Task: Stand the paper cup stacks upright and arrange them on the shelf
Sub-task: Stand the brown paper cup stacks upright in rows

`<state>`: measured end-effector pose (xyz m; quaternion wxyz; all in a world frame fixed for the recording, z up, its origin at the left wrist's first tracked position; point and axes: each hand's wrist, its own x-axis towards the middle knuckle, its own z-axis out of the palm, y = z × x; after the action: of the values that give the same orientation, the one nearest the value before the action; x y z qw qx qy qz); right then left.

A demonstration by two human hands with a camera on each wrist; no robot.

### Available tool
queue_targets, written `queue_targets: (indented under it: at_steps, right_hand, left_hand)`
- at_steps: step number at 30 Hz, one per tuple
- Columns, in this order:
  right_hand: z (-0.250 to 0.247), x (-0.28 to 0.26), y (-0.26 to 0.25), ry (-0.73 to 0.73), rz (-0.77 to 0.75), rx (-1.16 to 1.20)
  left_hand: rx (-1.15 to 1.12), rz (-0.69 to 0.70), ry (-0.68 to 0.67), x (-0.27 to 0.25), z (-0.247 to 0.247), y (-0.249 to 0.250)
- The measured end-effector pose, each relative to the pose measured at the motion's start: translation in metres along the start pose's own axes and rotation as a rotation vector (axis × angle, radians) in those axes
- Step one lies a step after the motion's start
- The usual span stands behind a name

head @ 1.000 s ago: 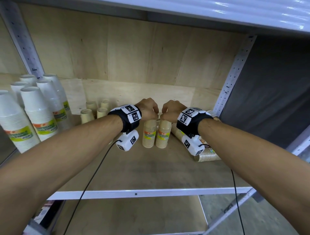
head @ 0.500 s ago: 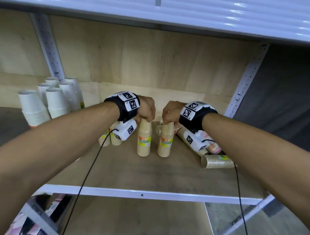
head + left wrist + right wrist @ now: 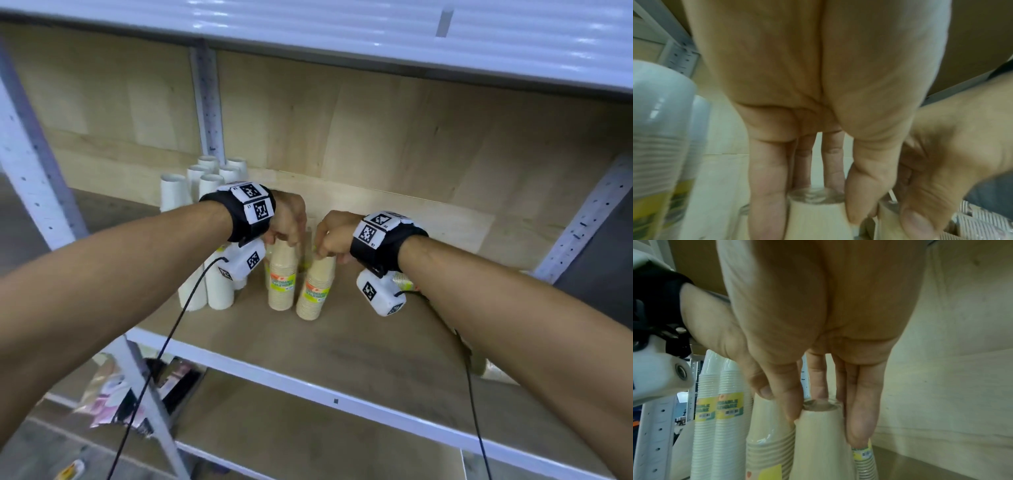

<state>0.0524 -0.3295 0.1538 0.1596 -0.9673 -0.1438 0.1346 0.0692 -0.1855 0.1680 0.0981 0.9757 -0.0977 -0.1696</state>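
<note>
Head view puts your two tan cup stacks upright and side by side mid-shelf, the left tan stack (image 3: 283,281) with your left hand (image 3: 289,219) pinching its top, the right tan stack (image 3: 317,289) with your right hand (image 3: 334,236) pinching its top likewise. Wrist views confirm each grip, fingers (image 3: 766,186) and thumb closed round the top cup. White cup stacks (image 3: 210,240) stand at nine o'clock of the tan pair on the wooden shelf (image 3: 342,346).
</note>
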Motion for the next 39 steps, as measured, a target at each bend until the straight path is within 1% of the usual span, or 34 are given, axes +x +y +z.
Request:
queue_targets:
  at_steps: [4, 9, 14, 20, 26, 30, 33, 39]
  right_hand:
    - [0.008, 0.01, -0.013, 0.034, -0.052, 0.007]
    - [0.018, 0.02, -0.021, 0.109, -0.046, -0.02]
    - [0.021, 0.025, -0.022, 0.113, -0.069, 0.006]
    - [0.025, 0.029, -0.022, 0.149, -0.078, 0.013]
    - [0.022, 0.028, -0.021, 0.179, -0.081, 0.028]
    - [0.004, 0.019, -0.017, 0.215, -0.08, -0.022]
    - [-0.015, 0.011, -0.01, 0.243, -0.075, -0.052]
    - [-0.046, -0.012, 0.031, 0.306, 0.02, -0.118]
  left_hand:
    - [0.035, -0.043, 0.054, -0.008, 0.003, -0.015]
    - [0.04, -0.092, 0.088, -0.007, 0.014, -0.028]
    - [0.0, -0.104, 0.14, -0.005, 0.022, -0.036]
    - [-0.004, -0.077, 0.192, -0.003, 0.025, -0.039]
    - [0.01, -0.046, 0.255, -0.009, 0.015, -0.037]
    - [-0.084, -0.002, 0.318, -0.01, 0.0, -0.029]
    - [-0.112, 0.047, 0.348, -0.004, -0.011, -0.016]
    - [-0.115, 0.151, 0.357, 0.017, -0.018, 0.022]
